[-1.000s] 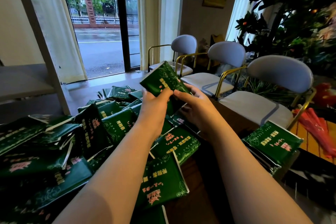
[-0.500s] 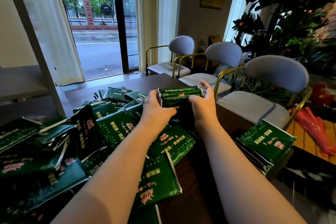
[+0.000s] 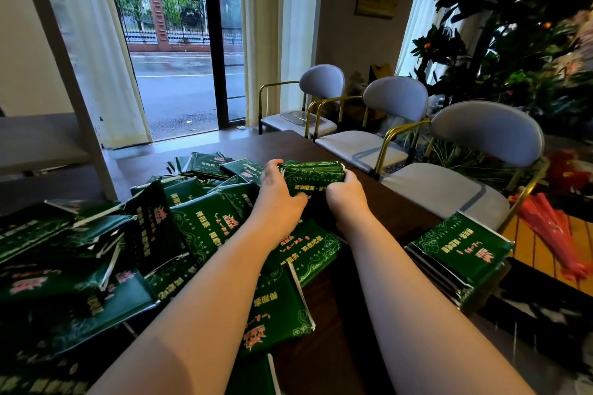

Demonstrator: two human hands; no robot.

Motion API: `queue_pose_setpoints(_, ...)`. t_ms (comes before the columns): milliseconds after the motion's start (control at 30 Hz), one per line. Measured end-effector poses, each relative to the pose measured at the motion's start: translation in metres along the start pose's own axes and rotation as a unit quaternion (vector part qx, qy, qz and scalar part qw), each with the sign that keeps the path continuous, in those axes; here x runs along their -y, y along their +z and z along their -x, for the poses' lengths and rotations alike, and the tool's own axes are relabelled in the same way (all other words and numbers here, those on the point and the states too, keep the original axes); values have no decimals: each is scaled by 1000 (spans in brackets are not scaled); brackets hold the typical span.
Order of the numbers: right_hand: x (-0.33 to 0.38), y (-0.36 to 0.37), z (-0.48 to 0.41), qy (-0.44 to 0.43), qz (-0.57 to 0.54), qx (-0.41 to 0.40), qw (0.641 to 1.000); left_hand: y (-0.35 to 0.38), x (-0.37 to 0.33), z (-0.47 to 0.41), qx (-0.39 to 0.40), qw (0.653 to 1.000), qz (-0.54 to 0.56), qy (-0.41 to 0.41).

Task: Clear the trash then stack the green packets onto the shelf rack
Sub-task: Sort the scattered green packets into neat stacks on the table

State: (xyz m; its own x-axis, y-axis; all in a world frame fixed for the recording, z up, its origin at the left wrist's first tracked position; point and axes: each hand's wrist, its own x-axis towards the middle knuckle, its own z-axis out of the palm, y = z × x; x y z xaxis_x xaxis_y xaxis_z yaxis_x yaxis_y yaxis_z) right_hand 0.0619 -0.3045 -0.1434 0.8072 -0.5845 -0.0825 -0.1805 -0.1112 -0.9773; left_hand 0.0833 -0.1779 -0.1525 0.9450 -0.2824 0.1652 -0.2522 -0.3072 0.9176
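Observation:
A small bundle of green packets [image 3: 310,176] is held between both hands above the dark wooden table [image 3: 382,202]. My left hand [image 3: 278,191] grips its left end and my right hand [image 3: 345,194] grips its right end. Below and to the left, several loose green packets [image 3: 205,224] with gold and pink print lie in a heap over the table. A neat stack of green packets [image 3: 459,253] sits at the table's right edge. The shelf rack [image 3: 41,138], white-framed with a grey board, stands at the far left.
Three grey chairs with gold frames [image 3: 465,151] line the table's right side. A large leafy plant [image 3: 519,42] fills the upper right. Red plastic [image 3: 552,228] lies on a slatted surface at the right. A glass door [image 3: 179,51] shows a wet street.
The single packet held up a second ago has been laid flat onto a bundle. Both hands now clasp the bundle's ends and have lowered it slightly toward the table.

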Motion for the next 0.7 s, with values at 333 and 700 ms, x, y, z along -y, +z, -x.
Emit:
queue_pose_setpoints(333,22,-5,15,38,87,20,995,1,-15,7,-5,1000,-13,-27)
queue_pose_setpoints(700,68,-67,20,-75,169,9,983,2,-70,5,-7,1000,25,4)
